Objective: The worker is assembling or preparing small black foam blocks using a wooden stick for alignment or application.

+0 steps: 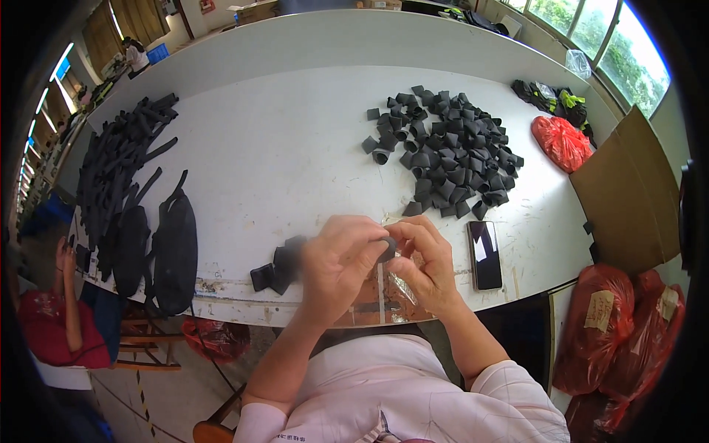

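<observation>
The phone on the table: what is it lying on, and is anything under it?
The dark phone lies flat on the bare white table, right of the right hand. Nothing sticks out from beneath it; whatever its body covers cannot be seen.

Black piece [388, 249] mostly hidden, perhaps folded
</observation>
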A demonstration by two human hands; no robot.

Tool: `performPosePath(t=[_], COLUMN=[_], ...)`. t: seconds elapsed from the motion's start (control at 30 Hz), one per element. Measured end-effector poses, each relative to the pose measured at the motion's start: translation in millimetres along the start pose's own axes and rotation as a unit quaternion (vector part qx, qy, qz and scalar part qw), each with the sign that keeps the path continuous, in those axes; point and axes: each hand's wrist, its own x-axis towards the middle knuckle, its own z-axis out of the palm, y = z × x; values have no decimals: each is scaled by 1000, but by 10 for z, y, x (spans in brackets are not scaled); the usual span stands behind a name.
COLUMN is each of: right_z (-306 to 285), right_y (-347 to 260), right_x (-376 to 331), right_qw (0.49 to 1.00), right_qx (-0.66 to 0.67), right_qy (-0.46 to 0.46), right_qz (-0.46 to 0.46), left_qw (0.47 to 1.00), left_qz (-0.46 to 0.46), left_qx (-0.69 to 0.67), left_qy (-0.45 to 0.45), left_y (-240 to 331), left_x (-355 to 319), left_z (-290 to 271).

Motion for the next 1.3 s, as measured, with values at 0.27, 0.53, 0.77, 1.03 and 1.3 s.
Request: performPosePath(t=[0.27, 0.53, 0.77, 1.03, 1.3], right_z=[13, 53, -41, -185, 242], right_y=[-153, 90, -28, 397, 535], right_x=[52, -5, 112, -114, -670], right_qw=[999, 972, 995, 932, 914], right_qx=[-42, -158, -63, 234, 184], right_qy=[-20, 0, -45, 83, -110], right_qz=[-27, -173, -68, 264, 345], left_qw=[889, 881, 945, 944, 869], left_qz=[-128, -173, -197, -216, -119], left_qx=[-420, -411, -192, 201, 480], left_qy=[128, 158, 177, 148, 4], left_y=[-40, -93, -240, -854, -1098], left_x=[-147, -319, -325, -690, -840], left_z=[30, 91, -55, -243, -81])
